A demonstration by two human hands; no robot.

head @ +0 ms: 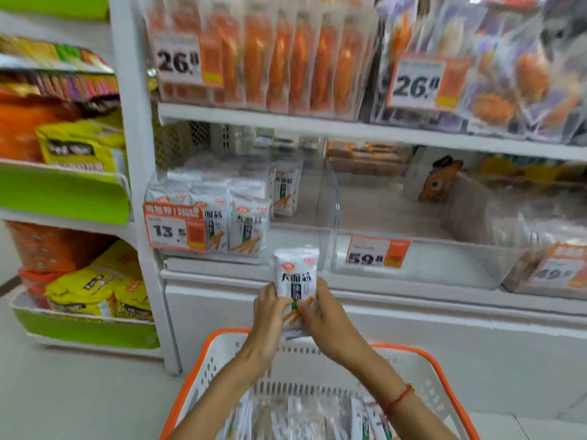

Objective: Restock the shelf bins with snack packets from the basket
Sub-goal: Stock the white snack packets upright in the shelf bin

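We are in the middle of putting snacks away. Our left hand (270,315) and our right hand (324,319) both hold one white snack packet (296,274) by its bottom end. The fingers of both hands are curled round it, with the thumbs on its front. The packet stands up tall above our fingers, and most of it pokes out past them.

Down below our wrists is the white basket with the orange rim (203,350). More white packets (362,414) lie in it, near our arms.

Just up past our fingertips is the clear shelf bin (328,198). Packets of the same kind (247,230) already stand in its left part, behind the orange price tag (173,228). The right part of that bin, straight above our fingers, looks bare.

So we think the step is to carry this packet up to the bin. Next we need to lift it over the bin's front wall and stand it upright beside the others. We should keep its front facing us, and let go gently so it does not tip.
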